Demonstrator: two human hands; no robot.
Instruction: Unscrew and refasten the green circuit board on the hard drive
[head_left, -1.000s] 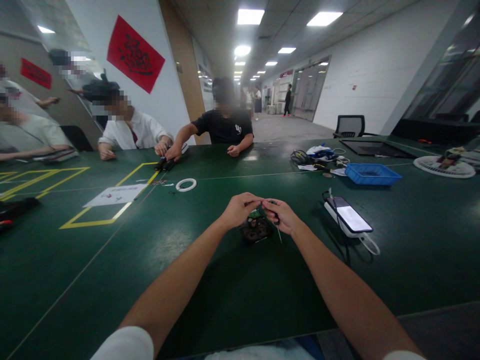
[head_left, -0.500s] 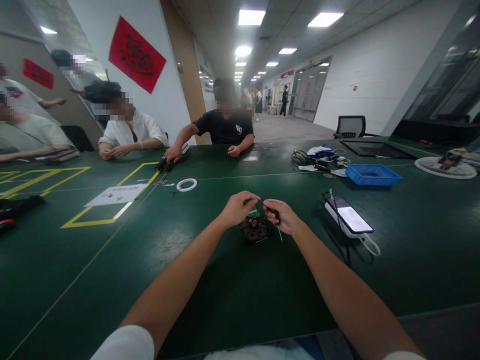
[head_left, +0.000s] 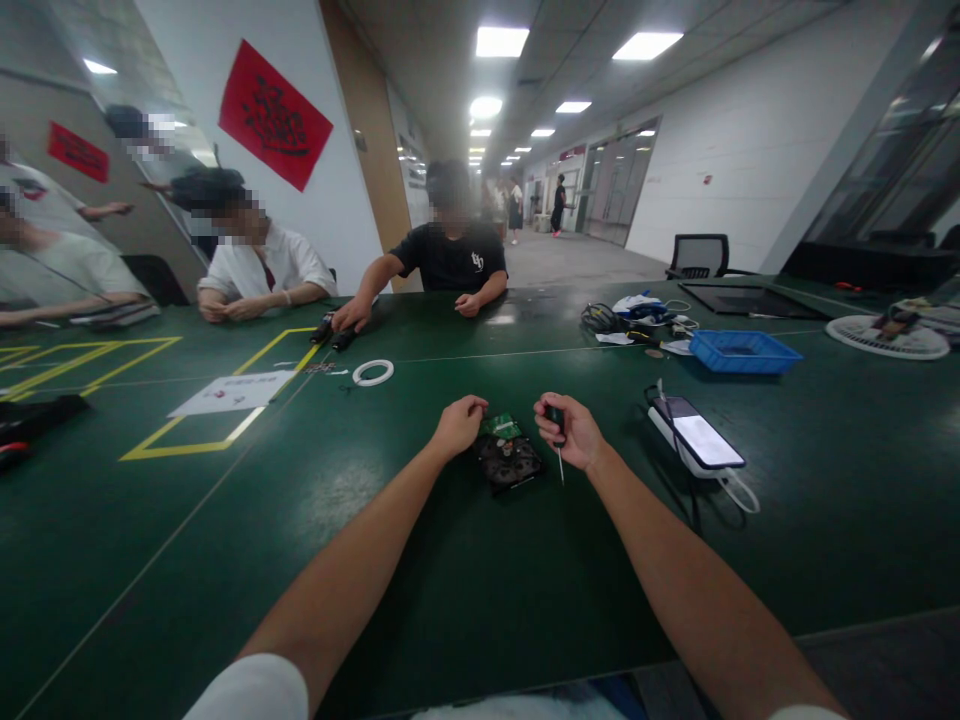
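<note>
A black hard drive (head_left: pixel 508 461) lies on the green table in front of me, its green circuit board (head_left: pixel 501 427) showing at the far end. At its upper left is my left hand (head_left: pixel 460 424), thumb and fingertips pinched together; what they hold, if anything, is too small to make out. To the right of the drive my right hand (head_left: pixel 571 432) is wrapped round the dark handle of a screwdriver (head_left: pixel 560 464). The thin shaft points down, apart from the drive.
On the right lie a phone (head_left: pixel 703 432) on a white power bank with cables, and a blue tray (head_left: pixel 746 352). A white ring (head_left: pixel 373 373) and a paper sheet (head_left: pixel 231 391) lie to the left. Across the table a person's hand (head_left: pixel 352 314) touches black tools.
My hands have moved apart, the left one to the left and the right one slightly right with the screwdriver. More of the circuit board shows between them.
</note>
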